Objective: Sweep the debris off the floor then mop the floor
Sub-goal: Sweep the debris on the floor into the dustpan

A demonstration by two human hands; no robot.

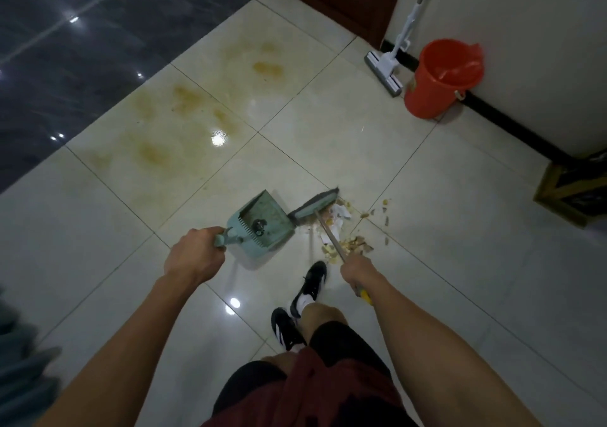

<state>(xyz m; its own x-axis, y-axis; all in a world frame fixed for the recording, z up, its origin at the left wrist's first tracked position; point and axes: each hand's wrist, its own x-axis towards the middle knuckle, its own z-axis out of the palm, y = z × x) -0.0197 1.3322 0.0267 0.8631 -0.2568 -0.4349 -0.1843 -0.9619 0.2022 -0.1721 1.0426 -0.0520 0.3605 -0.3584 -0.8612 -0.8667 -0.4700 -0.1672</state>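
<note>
Both hands are curled tight on tools: the left hand (193, 255) wraps the teal handle of the dustpan (262, 223), and the right hand (356, 273) grips the thin shaft of the broom (315, 208) low down, a yellow end showing behind the wrist. Between them, the dustpan sits tilted on the pale tile floor (460, 262) with its open mouth facing the broom head, which lies just beside the pan's lip. A small dark clump already lies inside the pan. To the right of the broom head, the debris (348, 239), scraps of paper and yellowish crumbs, is gathered into a loose pile, with a few bits strewn farther right.

Sweeping looks partway done: most debris is heaped but not yet in the pan. Farther off, brownish stains (187, 101) mark the tiles, untouched. Against the wall, a white flat mop (391, 61) leans beside a red bucket (440, 78), so mopping has not begun.
</note>
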